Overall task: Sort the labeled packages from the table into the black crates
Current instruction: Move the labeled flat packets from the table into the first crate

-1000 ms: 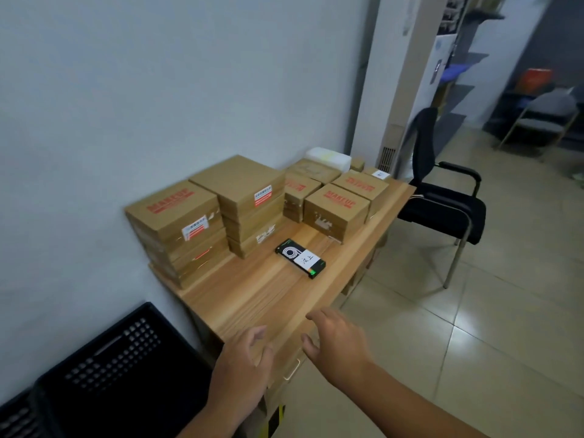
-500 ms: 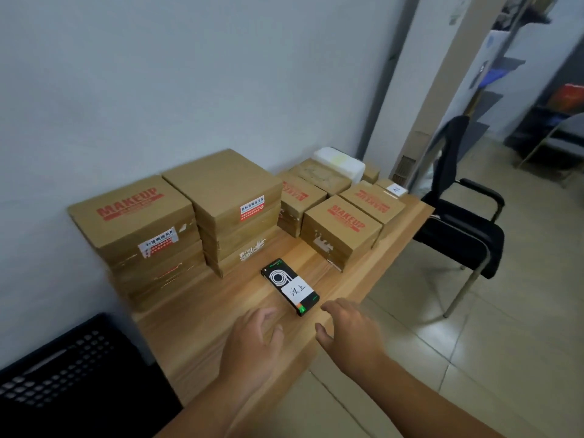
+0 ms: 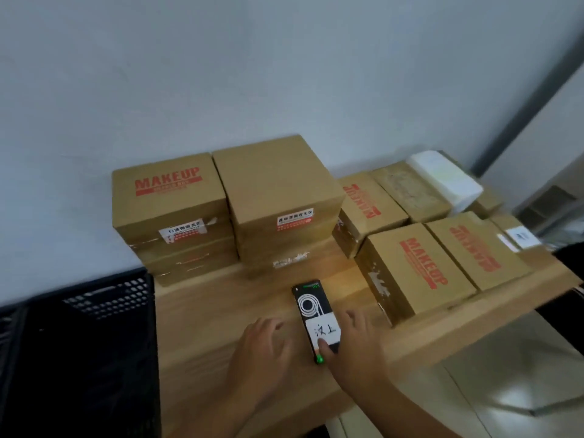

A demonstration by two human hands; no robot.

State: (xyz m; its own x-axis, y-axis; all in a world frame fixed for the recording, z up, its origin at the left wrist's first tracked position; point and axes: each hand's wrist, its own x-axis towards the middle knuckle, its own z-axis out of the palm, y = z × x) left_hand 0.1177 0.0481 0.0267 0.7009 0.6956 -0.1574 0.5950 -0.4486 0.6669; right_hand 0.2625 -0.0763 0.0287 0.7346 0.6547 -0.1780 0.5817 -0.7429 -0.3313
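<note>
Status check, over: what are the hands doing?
Right hand: thumb on small black package, grip unclear. Left hand open beside it. Black crate left of table, nothing between.

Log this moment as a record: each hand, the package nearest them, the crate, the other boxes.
black package: flat on the table, white handwritten label
left hand: holds nothing, over the table left of the black package
right hand: thumb on the black package's near end; grip unclear
black crate: beside the table's left end
cardboard boxes: stacked along the wall, several printed MAKEUP
</note>
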